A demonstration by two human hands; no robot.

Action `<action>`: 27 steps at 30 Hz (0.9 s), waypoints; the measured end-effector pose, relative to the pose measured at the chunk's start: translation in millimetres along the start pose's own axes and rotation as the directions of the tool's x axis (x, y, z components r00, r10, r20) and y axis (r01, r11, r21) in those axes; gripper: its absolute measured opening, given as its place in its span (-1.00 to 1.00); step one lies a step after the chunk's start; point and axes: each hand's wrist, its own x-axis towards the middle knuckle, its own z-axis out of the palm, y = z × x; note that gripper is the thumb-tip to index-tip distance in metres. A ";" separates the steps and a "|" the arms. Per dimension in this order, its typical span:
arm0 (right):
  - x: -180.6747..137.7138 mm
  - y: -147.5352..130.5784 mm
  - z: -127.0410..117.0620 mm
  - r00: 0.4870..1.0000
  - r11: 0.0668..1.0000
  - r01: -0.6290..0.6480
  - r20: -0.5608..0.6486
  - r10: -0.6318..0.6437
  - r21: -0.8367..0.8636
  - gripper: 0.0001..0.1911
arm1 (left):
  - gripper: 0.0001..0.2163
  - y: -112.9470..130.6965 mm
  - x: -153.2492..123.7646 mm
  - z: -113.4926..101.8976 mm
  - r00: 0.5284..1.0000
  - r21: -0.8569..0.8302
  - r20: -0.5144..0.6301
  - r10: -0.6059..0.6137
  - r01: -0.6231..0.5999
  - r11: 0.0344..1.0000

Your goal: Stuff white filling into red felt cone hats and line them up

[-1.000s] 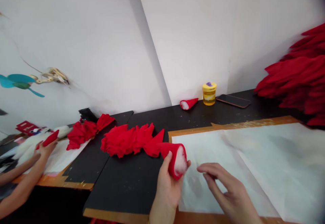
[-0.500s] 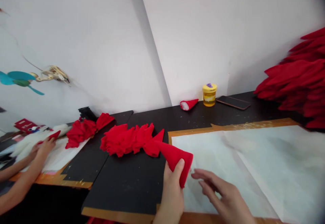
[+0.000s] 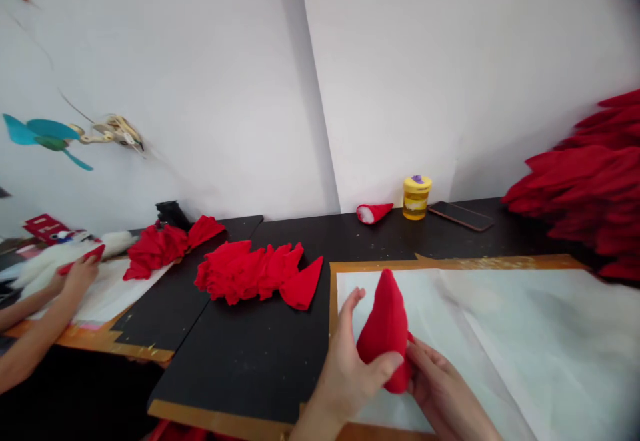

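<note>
Between my two hands a red cone-shaped felt hat [image 3: 385, 328] stands with its tip pointing up, over the white paper sheet [image 3: 450, 341]. My left hand [image 3: 350, 354] cups it from the left, thumb pressed on its front and the index finger lifted off. On its right lower side, my right hand [image 3: 437, 378] grips the edge with curled fingers; the fingertips are partly hidden. To the left lies a row of flat red felt cones [image 3: 255, 271] on the black table [image 3: 240, 354].
A stuffed red cone [image 3: 374, 213], a yellow-lidded jar [image 3: 417, 198] and a phone [image 3: 461, 216] sit by the wall. Red cones [image 3: 590, 181] are heaped at right, white stuffing [image 3: 600, 321] below. At left, another person's hands [image 3: 83, 274] hold a red piece near white fluff.
The red cone has turned from pointing left to pointing up and looks fuller. My right hand, apart from it before, now grips its lower right side.
</note>
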 end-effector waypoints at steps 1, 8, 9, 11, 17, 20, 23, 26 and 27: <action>-0.4 -0.2 1.8 1.000 1.000 -0.007 0.005 0.007 -0.001 -0.73 | -0.22 1.6 2.4 -1.6 1.000 -0.003 0.001 0.014 -0.014 1.000; -1.3 18.6 2.4 0.996 0.976 0.056 -0.062 -0.071 -0.210 -0.59 | -0.50 3.5 11.5 6.3 0.995 -0.121 -0.017 -0.094 0.091 0.988; -1.6 21.5 -0.3 0.991 0.960 0.084 -0.079 -0.109 -0.266 -0.58 | -0.55 1.6 12.5 5.4 0.993 -0.184 0.000 -0.114 0.112 0.977; -2.6 24.8 -5.2 0.969 0.902 0.156 -0.113 -0.218 -0.402 -0.61 | -0.55 -3.1 14.7 1.9 0.990 -0.303 0.038 -0.135 0.141 0.942; -4.5 22.6 -6.3 0.759 0.245 0.500 0.285 -0.585 -0.831 -0.82 | -0.51 -8.2 14.0 -1.5 0.981 -0.598 0.052 -0.187 0.180 0.781; -3.2 24.8 -3.6 0.597 -0.054 0.614 0.508 -0.621 -0.788 -0.68 | -0.53 -4.7 11.4 2.4 0.973 -0.620 0.043 -0.228 0.205 0.757; -3.8 26.0 -2.9 0.563 -0.129 0.639 0.575 -0.593 -0.758 -0.66 | -0.60 -4.8 10.7 6.0 0.968 -0.591 0.005 -0.249 0.204 0.781; -8.1 23.1 -5.4 0.600 -0.100 0.638 0.575 -0.556 -0.764 -0.69 | -0.62 -10.5 10.5 6.4 0.965 -0.603 -0.009 -0.264 0.205 0.771; -10.1 21.5 -7.1 0.612 -0.095 0.633 0.571 -0.547 -0.768 -0.71 | -0.61 -12.5 10.4 5.6 0.964 -0.617 -0.006 -0.267 0.206 0.760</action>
